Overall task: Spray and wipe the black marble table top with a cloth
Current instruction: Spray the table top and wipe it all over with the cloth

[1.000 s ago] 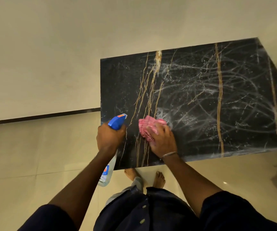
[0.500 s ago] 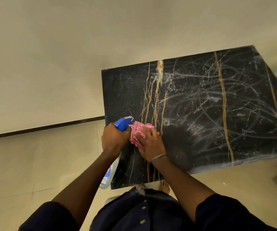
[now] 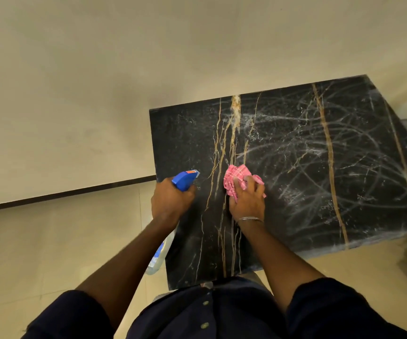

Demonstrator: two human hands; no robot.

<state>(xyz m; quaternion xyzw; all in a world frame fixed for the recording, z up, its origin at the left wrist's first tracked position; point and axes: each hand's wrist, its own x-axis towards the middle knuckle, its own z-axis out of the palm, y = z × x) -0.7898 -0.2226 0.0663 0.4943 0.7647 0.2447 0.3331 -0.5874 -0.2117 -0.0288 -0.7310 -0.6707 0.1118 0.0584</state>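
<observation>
Black marble tabletop (image 3: 295,172), gold veins, white smeared streaks at right; crumpled pink checked cloth (image 3: 237,178) lying near its left-centre.

A glossy black marble table top with gold veins (image 3: 295,172), smeared with whitish streaks, is seen; a checked pink woven cloth (image 3: 236,178), a blue-headed clear plastic spray bottle (image 3: 184,180), polished beige floor tiles (image 3: 50,253).
</observation>
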